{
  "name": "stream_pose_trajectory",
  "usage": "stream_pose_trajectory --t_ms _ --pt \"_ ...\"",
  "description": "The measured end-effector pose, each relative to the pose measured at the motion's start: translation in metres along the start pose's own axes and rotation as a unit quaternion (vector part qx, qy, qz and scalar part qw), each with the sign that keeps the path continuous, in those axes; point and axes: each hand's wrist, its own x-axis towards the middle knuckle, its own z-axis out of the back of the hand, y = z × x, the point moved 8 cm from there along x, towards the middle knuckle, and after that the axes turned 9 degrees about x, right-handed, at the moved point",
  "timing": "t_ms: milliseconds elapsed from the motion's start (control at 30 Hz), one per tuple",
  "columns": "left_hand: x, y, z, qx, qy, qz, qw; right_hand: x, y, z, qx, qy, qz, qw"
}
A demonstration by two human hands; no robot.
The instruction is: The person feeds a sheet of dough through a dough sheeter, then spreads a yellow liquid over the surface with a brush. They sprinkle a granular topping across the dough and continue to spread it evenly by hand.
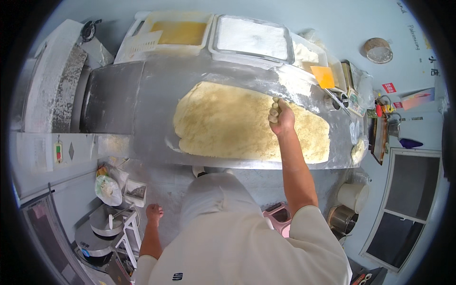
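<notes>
A large, flat sheet of pale dough [228, 124] lies across the grey metal worktable, with a tan-brown coating spread unevenly over its top. Over the right part of the sheet is my right hand [281, 115], its fingers curled closed and their tips dusted pale tan; whether anything is inside the fist cannot be seen. My left hand [154, 213] hangs low beside my body, away from the table, with fingers curled and nothing visible in it.
Behind the dough stand a tub with a yellowish-brown filling [181, 32] and a tray of white flour [251, 37]. An orange scraper [322, 77] leans at the right tub. A dough-sheeting machine [57, 89] is at the left; pots [106, 221] and a pink stool [279, 217] stand below.
</notes>
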Motion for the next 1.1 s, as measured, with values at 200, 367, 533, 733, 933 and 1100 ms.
stream_pose_trajectory --t_ms 200,367,533,733,933,1100 --pt "-0.012 0.0 -0.017 -0.04 0.008 -0.013 0.999 0.002 -0.052 -0.007 -0.104 0.034 -0.098 0.989" --pt "-0.05 -0.022 -0.044 -0.127 0.013 -0.098 0.987 -0.012 -0.099 -0.059 -0.032 0.103 -0.134 0.985" --pt "-0.088 0.013 -0.07 -0.105 -0.013 -0.084 0.991 -0.04 -0.105 -0.076 -0.092 0.149 -0.168 0.97" --pt "-0.125 0.116 -0.07 -0.091 -0.057 0.033 0.994 -0.036 -0.095 -0.047 -0.09 0.087 -0.149 0.981" --pt "-0.104 0.142 -0.041 -0.142 -0.047 0.055 0.987 -0.063 -0.137 -0.057 -0.164 0.114 -0.172 0.965" --pt "-0.069 0.078 -0.014 -0.12 -0.031 -0.023 0.992 -0.081 -0.17 -0.095 -0.121 0.079 -0.151 0.978"
